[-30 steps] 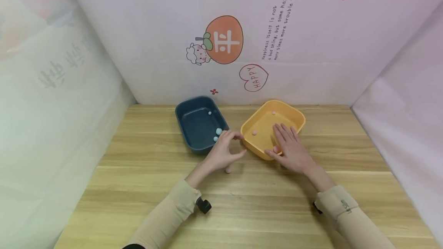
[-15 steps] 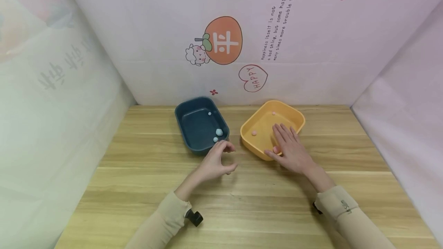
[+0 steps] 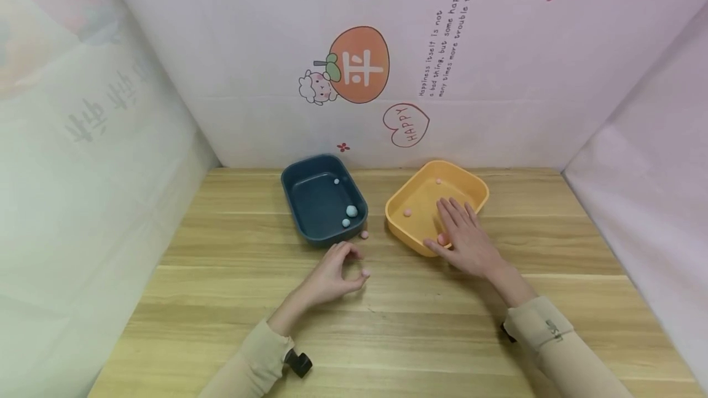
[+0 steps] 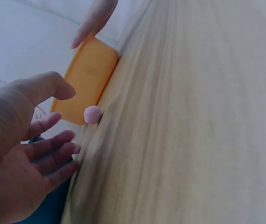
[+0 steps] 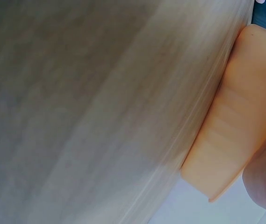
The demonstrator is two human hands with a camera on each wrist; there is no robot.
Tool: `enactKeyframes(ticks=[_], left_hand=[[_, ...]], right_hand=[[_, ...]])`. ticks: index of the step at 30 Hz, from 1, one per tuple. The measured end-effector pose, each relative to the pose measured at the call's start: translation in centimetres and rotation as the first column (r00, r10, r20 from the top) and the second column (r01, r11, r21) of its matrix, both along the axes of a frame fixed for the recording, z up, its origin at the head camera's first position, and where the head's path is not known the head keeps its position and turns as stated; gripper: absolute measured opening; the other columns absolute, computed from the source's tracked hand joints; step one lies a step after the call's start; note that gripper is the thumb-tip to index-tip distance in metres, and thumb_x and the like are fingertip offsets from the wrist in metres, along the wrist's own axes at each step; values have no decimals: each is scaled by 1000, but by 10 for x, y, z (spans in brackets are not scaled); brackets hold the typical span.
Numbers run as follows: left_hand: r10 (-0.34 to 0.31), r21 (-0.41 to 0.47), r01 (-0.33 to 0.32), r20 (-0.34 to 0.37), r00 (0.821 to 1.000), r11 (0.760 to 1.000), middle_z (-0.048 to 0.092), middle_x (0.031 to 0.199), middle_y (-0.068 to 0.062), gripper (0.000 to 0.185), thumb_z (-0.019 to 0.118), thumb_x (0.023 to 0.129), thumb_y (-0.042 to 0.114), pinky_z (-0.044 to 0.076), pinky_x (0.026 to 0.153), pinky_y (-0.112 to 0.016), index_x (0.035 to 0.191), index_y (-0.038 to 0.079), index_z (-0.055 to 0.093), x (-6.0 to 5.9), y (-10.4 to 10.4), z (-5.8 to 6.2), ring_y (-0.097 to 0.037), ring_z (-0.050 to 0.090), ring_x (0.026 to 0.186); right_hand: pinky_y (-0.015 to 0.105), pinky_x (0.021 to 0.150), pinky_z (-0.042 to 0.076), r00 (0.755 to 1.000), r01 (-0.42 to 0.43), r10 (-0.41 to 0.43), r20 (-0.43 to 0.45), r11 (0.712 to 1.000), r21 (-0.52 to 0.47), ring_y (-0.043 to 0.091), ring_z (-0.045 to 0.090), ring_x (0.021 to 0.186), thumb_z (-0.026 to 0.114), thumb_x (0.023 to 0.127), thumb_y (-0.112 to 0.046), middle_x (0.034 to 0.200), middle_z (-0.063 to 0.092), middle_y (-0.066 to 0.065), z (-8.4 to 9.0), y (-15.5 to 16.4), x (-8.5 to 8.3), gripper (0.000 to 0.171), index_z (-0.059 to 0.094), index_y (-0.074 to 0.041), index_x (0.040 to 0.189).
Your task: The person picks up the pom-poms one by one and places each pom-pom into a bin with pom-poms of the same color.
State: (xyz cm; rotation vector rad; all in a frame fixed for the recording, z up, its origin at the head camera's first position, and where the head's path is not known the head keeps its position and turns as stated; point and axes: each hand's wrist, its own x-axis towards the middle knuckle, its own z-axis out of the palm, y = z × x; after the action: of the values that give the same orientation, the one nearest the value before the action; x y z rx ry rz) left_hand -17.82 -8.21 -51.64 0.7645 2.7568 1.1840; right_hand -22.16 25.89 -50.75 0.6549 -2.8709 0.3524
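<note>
Wooden table (image 3: 420,324) between pale printed walls (image 3: 498,78), two trays (image 3: 323,226).

Mid-frame on the worktop (image 3: 221,300), one tray (image 3: 310,226) sits left of another tray (image 3: 401,232), a small ball (image 3: 364,234) between them

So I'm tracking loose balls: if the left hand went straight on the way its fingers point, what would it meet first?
Probably the pink ball on the table, just off the left hand; beyond lies another pink ball, though depth is unclear.
</note>
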Motion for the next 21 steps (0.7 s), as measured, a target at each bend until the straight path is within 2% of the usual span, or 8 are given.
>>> enactKeyframes(ticks=[6,13,15,21], left_hand=[[27,-54,-26,12,1000,998,60,106,5,38,78,80,31,47,91,-30,110,20,58,2,-2,-5,-11,53,101],[-18,-70,21,37,999,997,59,101,4,35,76,79,25,47,86,-25,108,16,59,2,1,-6,-9,51,96],[-20,-77,23,34,999,997,59,100,3,33,75,80,25,47,85,-26,108,15,60,3,3,-5,-10,51,95],[-11,-93,14,26,1000,996,59,98,3,27,75,81,25,44,85,-26,103,17,62,4,6,-6,-10,50,94]], right_hand=[[48,126,1,1000,-1,1,-2,1000,2,37,18,151,52,91,-62,161,22,18,-1,1,0,94,16,-3,155],[50,125,2,1000,-2,2,-2,1000,8,37,19,150,52,91,-62,162,21,18,0,0,2,94,18,-1,154],[48,126,0,1000,-1,1,1,1000,6,37,18,150,52,91,-62,162,22,19,0,0,2,94,18,-1,154],[51,125,4,1000,-2,2,-9,1000,-1,38,19,150,52,91,-61,161,23,19,0,-1,2,94,17,-2,155]])
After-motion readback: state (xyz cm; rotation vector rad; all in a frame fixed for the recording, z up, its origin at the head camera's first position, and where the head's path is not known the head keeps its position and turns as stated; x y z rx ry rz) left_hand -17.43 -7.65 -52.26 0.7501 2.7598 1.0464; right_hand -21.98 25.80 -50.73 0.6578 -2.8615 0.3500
